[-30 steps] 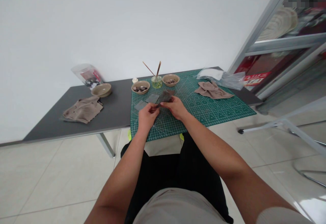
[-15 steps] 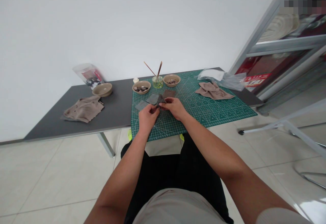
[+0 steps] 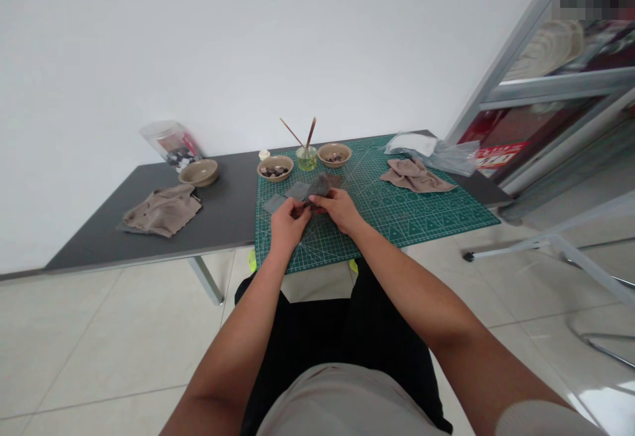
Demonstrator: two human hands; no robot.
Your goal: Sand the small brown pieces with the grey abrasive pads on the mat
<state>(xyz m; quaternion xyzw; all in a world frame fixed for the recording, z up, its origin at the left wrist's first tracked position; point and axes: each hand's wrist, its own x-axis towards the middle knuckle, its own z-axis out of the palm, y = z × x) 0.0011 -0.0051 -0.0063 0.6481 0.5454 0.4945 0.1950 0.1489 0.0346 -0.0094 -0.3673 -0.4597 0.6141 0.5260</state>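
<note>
Close together over the green cutting mat (image 3: 397, 208), both my hands pinch one small dark grey piece (image 3: 320, 185), which looks like thin cloth. My left hand (image 3: 289, 223) has its thumb and fingers closed at the piece's lower left edge. On the right side, my right hand (image 3: 340, 208) grips it between thumb and fingers. Lighter grey flat pieces (image 3: 297, 190) lie on the mat just beyond my left hand. A brown flat piece (image 3: 335, 181) is partly hidden behind the held one. Fingertips cover the lower edge of the held piece.
Behind my hands stand a bowl of dark bits (image 3: 275, 169), a glass jar with two sticks (image 3: 307, 158) and another bowl (image 3: 334, 155). A brown cloth (image 3: 417, 176) and plastic bag (image 3: 431, 151) lie right. Leftward are brown fabric (image 3: 163, 211), a bowl (image 3: 198, 173) and a clear container (image 3: 171, 143).
The dark grey piece has turned in my fingers; its broader face now shows, standing up and covering more of the brown piece. My hands have stayed nearly in place.
</note>
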